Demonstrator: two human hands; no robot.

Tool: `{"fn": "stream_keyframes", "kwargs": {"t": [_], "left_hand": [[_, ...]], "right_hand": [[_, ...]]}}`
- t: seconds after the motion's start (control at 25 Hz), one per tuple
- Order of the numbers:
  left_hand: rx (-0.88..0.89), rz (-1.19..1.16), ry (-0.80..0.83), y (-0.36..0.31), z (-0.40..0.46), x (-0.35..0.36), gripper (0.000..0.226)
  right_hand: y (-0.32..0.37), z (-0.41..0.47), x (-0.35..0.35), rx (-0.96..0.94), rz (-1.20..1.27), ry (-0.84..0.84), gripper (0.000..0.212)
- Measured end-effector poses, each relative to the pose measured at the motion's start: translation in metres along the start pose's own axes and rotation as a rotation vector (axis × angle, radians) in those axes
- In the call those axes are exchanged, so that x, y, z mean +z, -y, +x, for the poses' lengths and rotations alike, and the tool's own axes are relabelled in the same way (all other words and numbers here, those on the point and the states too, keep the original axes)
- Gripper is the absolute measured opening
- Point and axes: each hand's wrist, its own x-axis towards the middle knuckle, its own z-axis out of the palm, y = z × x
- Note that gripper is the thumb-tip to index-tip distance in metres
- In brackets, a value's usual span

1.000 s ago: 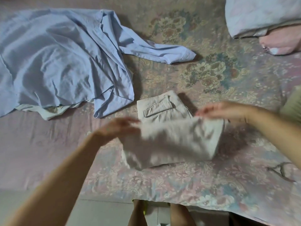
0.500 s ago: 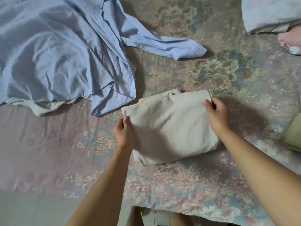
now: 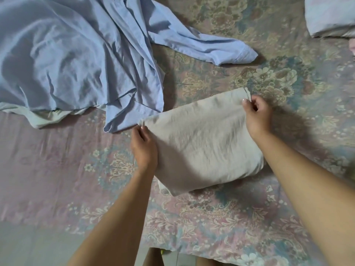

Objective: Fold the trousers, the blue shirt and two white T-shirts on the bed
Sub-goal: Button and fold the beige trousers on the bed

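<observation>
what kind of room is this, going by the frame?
Most likely a bedroom. The hands fold beige trousers on a bed covered in a floral sheet, a pillow lies at the far right corner, and a crumpled blue shirt waits beside them.

Single head-worn wide-angle view, aimed forward and steeply down onto the pink and green floral-patterned bed sheet. Close enough that both bare forearms enter from the bottom edge and reach mid-frame. Sheet's near edge along the bottom, with what may be floor beyond it, blurred. Edges bowed by the lens. No second view sharing the scene.
</observation>
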Motion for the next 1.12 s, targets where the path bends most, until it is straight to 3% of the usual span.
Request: {"fn": "stream_keyframes", "kwargs": {"t": [0.04,0.12,0.16,0.24,0.32,0.4,0.48,0.56,0.64,0.68,0.76,0.84,1.0,1.12], "left_hand": [[-0.032,0.035,0.025,0.002,0.004,0.002,0.027],[-0.068,0.081,0.077,0.003,0.008,0.002,0.031],[-0.043,0.06,0.072,0.003,0.006,-0.002,0.03],[-0.003,-0.025,0.031,0.01,-0.014,-0.014,0.022],[-0.057,-0.093,0.027,0.027,-0.046,-0.029,0.019],[-0.137,-0.089,0.083,0.044,-0.07,-0.037,0.021],[-0.158,-0.048,0.121,0.053,-0.074,-0.041,0.016],[-0.06,-0.025,0.074,0.049,-0.068,-0.044,0.016],[0.139,0.047,-0.006,0.041,-0.065,-0.039,0.026],[0.159,0.067,-0.013,0.037,-0.067,-0.035,0.029],[-0.033,0.031,-0.01,0.023,-0.071,-0.028,0.033],[-0.215,-0.028,0.018,0.015,-0.07,-0.025,0.025],[-0.411,-0.56,0.16,0.004,-0.06,-0.022,0.028],[-0.473,-0.593,0.183,0.012,-0.058,-0.022,0.013]], "right_hand": [[-0.002,0.001,0.005,0.005,-0.077,0.033,0.009],[-0.009,-0.012,0.009,0.073,-0.336,0.082,0.037],[-0.012,-0.026,0.006,0.004,-0.465,0.031,0.045],[-0.026,-0.068,-0.005,-0.338,-0.609,-0.044,0.05],[-0.057,-0.11,-0.021,-0.527,-0.701,0.03,0.046],[-0.085,-0.129,-0.038,-0.383,-0.769,0.152,0.053],[-0.092,-0.133,-0.044,-0.188,-0.805,0.17,0.058],[-0.074,-0.135,-0.038,-0.188,-0.8,0.101,0.059],[-0.053,-0.137,-0.023,-0.405,-0.863,0.145,0.055],[-0.049,-0.138,-0.015,-0.527,-0.878,0.189,0.053],[-0.043,-0.144,0.003,-0.614,-0.895,0.254,0.053],[-0.041,-0.152,0.014,-0.532,-0.908,0.243,0.055],[-0.04,-0.166,0.016,-0.45,-0.915,0.258,0.057],[-0.03,-0.176,0.023,-0.449,-0.891,0.185,0.056]]}}
